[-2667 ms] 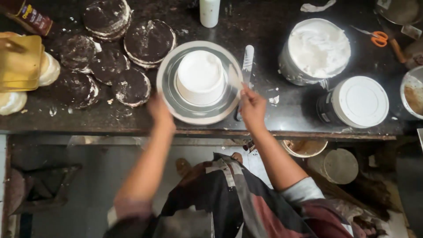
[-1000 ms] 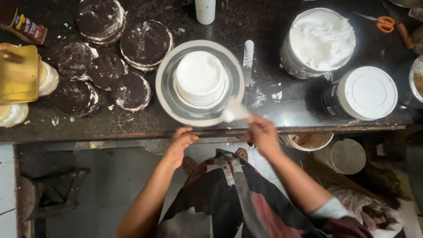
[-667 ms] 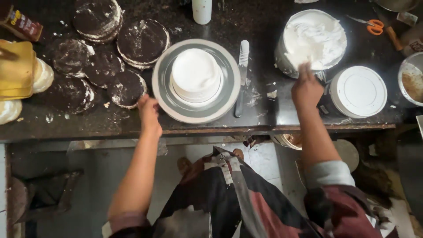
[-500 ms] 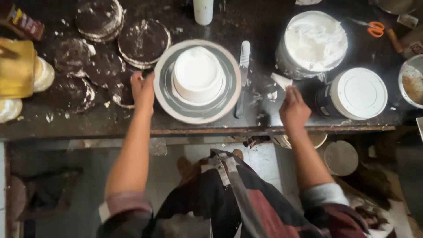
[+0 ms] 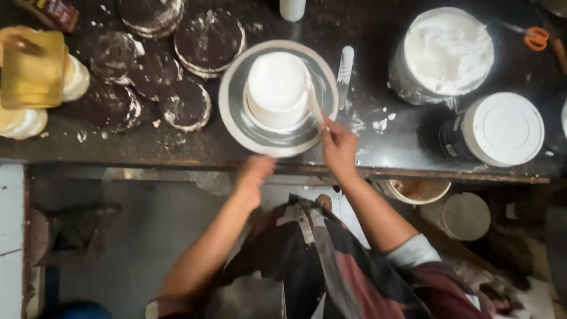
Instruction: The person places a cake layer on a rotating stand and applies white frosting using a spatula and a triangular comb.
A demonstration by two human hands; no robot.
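The right hand (image 5: pixel 339 146) has its fingers curled shut around the lower end of a pale scraper (image 5: pixel 315 106), whose blade runs up from the fingertips and lies against the right side of the white frosted cake (image 5: pixel 277 88). The cake sits in the middle of a round metal turntable (image 5: pixel 236 115), just above and left of those fingers. The left hand (image 5: pixel 255 172) hangs at the near rim of the turntable, fingers loosely bent and holding nothing that can be seen; whether it touches the rim is unclear. Beyond the right fingertips an icing spatula (image 5: pixel 344 68) lies on the dark counter (image 5: pixel 384 153). Further right stand a bucket of white cream (image 5: pixel 449 50) and a lidded tub (image 5: pixel 502 127). Well left of the left hand lie dark chocolate cake layers (image 5: pixel 186 103).
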